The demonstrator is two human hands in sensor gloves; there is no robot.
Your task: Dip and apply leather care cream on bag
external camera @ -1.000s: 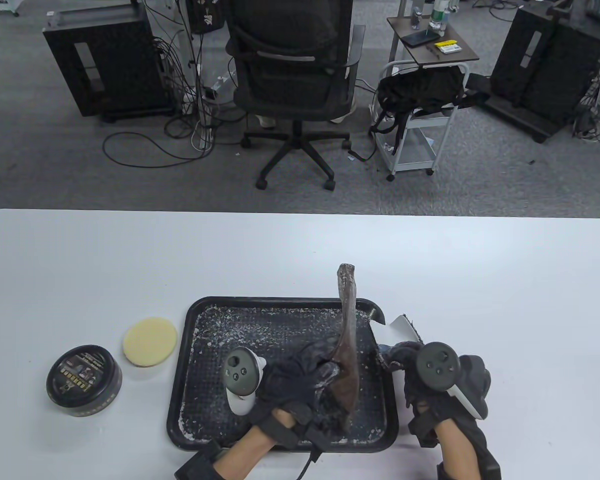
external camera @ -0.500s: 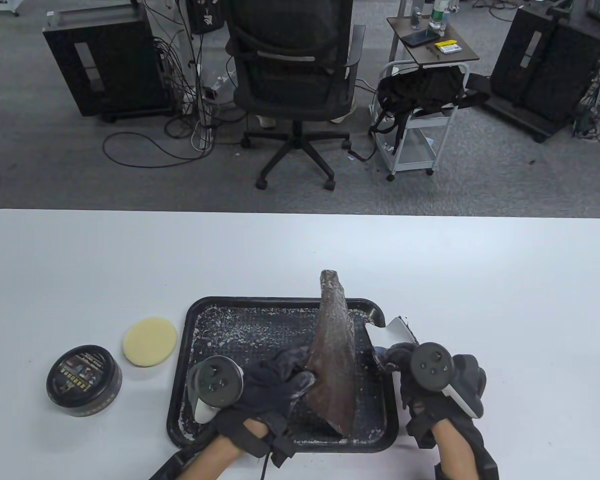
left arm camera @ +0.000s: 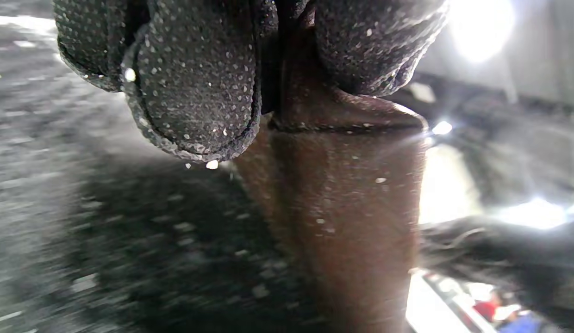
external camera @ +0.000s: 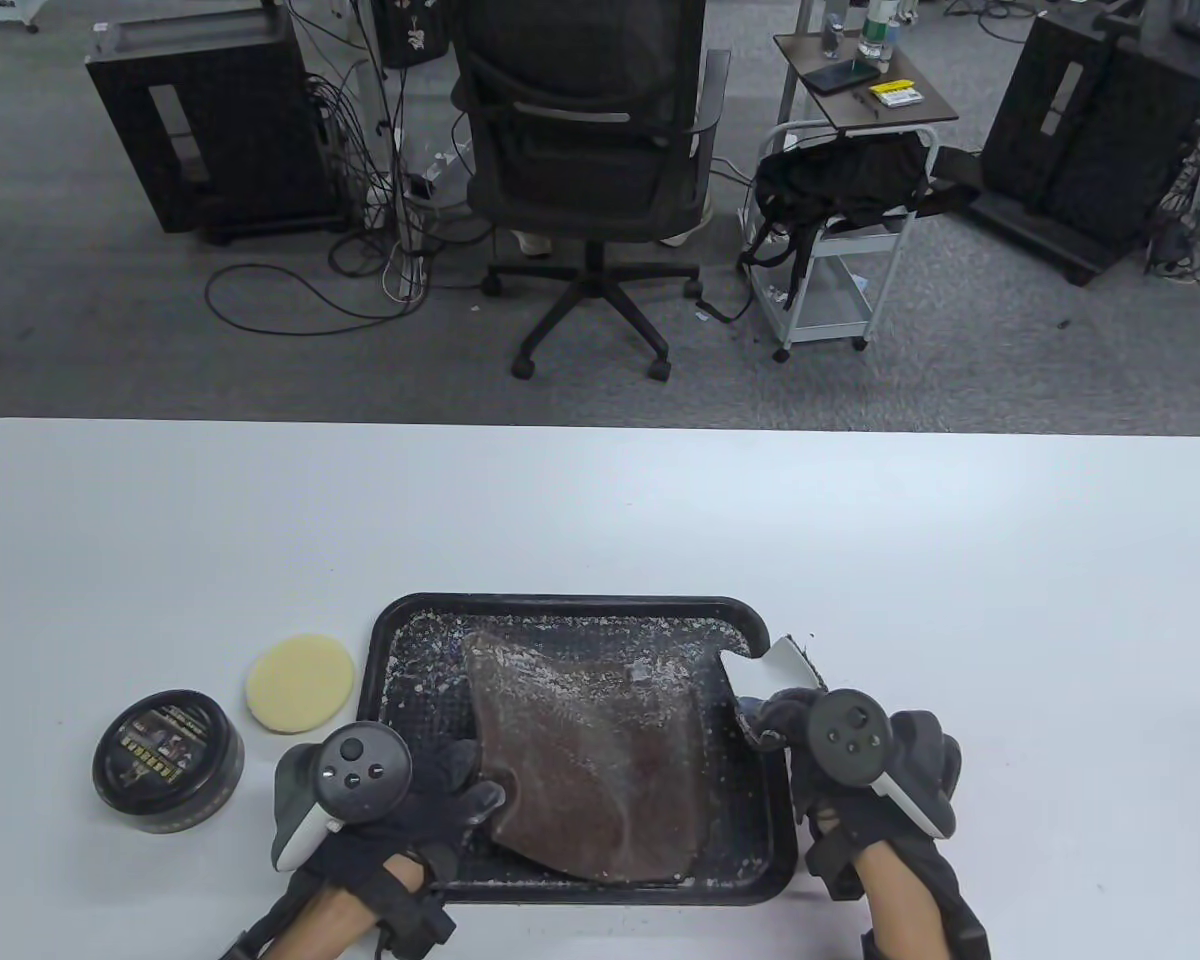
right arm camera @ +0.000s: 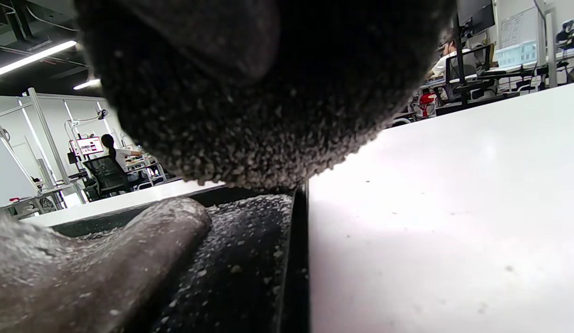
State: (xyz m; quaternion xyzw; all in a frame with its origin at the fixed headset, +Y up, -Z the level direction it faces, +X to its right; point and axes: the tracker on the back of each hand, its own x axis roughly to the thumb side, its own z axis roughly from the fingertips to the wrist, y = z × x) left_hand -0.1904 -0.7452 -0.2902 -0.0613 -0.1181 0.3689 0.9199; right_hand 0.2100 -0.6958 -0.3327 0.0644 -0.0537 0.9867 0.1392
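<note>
Table view is showing us working at a white table (external camera: 600,520), where a black tray (external camera: 570,606) is sitting near the front edge, dusted with pale flakes. We are seeing the brown leather bag (external camera: 590,760) lying flat inside the tray, toward its front right part, its long axis running from the tray's back left toward its front right. Our left hand (external camera: 410,810) is pinching the bag's front left edge at the tray's front left corner; the left wrist view is showing fingers (left arm camera: 194,92) and thumb closed on a fold of brown leather. Our right hand (external camera: 860,780) is resting at the tray's right rim beside a torn white scrap (external camera: 792,662); its fingers look loosely curled, but we cannot tell whether they are gripping the rim. What matters for dipping is lying to the left: a round yellow sponge (external camera: 300,683) just left of the tray and, further toward the front left, a closed dark cream tin (external camera: 168,763). Our left hand is the nearer one to both. Beyond the table's back edge we are seeing grey carpet, an office chair (external camera: 585,150), cables, black cabinets and a small trolley (external camera: 840,200).
</note>
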